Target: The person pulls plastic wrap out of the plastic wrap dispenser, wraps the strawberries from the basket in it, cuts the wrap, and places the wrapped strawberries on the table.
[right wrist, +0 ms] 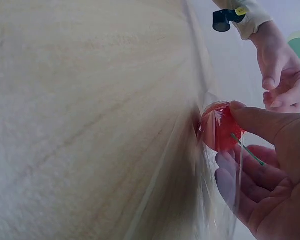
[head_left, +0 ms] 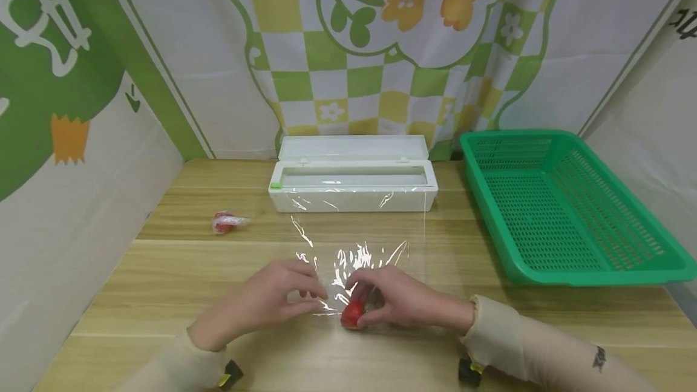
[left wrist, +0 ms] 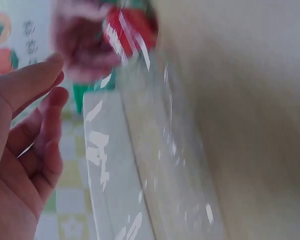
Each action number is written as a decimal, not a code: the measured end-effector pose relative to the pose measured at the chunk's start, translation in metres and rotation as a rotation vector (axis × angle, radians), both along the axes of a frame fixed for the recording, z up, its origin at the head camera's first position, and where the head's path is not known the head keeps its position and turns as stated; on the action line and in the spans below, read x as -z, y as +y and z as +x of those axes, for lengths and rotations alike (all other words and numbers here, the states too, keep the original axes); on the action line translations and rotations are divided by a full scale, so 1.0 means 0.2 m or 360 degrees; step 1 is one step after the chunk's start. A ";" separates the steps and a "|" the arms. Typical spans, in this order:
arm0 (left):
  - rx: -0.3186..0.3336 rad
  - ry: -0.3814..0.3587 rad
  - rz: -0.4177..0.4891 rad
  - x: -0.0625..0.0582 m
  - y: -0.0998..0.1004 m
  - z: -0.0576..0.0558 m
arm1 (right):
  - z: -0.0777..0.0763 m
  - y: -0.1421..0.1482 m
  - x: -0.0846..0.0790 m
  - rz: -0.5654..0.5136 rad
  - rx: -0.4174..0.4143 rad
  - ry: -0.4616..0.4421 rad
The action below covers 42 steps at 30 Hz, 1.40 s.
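A small red fruit with a thin green stem [right wrist: 220, 129] is wrapped at least partly in clear plastic film. My right hand [head_left: 400, 298] holds it just above the wooden table, thumb on one side and fingers curled at the other. Film [head_left: 354, 259] stretches from the white dispenser box [head_left: 354, 201] toward both hands, glinting with creases. To the left of the fruit is my left hand [head_left: 283, 295], fingers loosely bent and holding nothing. In the left wrist view, a small gap shows between that hand's thumb and fingers [left wrist: 52, 117].
A film-wrapped red piece [head_left: 223, 222] lies on the table at the left. The dispenser's lid [head_left: 354, 147] stands raised at the back, before a patterned curtain [head_left: 381, 89]. On the right stands a green perforated basket [head_left: 498, 228].
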State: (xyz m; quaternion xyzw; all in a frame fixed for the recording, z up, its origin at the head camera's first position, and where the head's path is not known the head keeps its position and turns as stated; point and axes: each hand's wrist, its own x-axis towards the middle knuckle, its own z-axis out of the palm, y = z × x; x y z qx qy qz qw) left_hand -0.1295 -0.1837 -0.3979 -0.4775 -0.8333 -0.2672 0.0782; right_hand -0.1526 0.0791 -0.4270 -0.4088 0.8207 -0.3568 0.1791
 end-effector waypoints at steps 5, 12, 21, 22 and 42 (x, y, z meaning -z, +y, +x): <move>0.0020 0.0166 -0.0089 0.01 0.11 0.02 | 0.00 0.00 0.01 -0.0022 0.0038 -0.0097; 0.0005 0.0387 -0.0171 0.01 0.19 0.02 | 0.00 0.00 0.01 -0.0050 0.0036 -0.0081; 0.0042 0.0307 -0.0370 0.08 0.25 0.01 | 0.00 0.00 0.01 -0.0088 0.0018 -0.0062; 0.0034 0.0277 -0.0390 0.08 0.25 0.00 | 0.00 0.00 0.01 -0.0092 0.0016 -0.0071; 0.0010 -0.0208 -0.0352 0.10 0.25 -0.03 | -0.01 0.03 0.01 -0.0111 0.0019 -0.0045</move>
